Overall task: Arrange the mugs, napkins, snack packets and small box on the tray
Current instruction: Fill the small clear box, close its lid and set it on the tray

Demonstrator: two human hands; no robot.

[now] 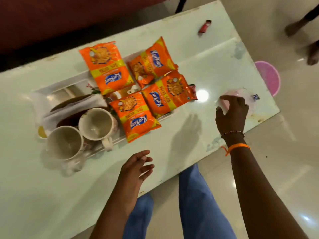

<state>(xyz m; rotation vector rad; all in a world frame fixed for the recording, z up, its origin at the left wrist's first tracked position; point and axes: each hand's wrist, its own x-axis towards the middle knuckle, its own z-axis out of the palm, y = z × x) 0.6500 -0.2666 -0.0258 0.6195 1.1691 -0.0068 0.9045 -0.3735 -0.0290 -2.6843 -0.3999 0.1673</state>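
Right hand (231, 114) grasping clear wrapper (241, 94), left hand (138, 166) open, red sachet (204, 26) far off

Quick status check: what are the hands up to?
Right hand reaching onto a clear pink packet. Left hand open, empty. Four snack packets, two mugs on tray. Nothing blocking.

**Orange, Yellow and Cream on a Pale Table**

Four snack packets (133, 87) are showing orange with yellow bands and blue logos. At eight o'clock, two mugs (81, 133) are looking cream inside. The table (215, 66) is gleaming pale green-white.
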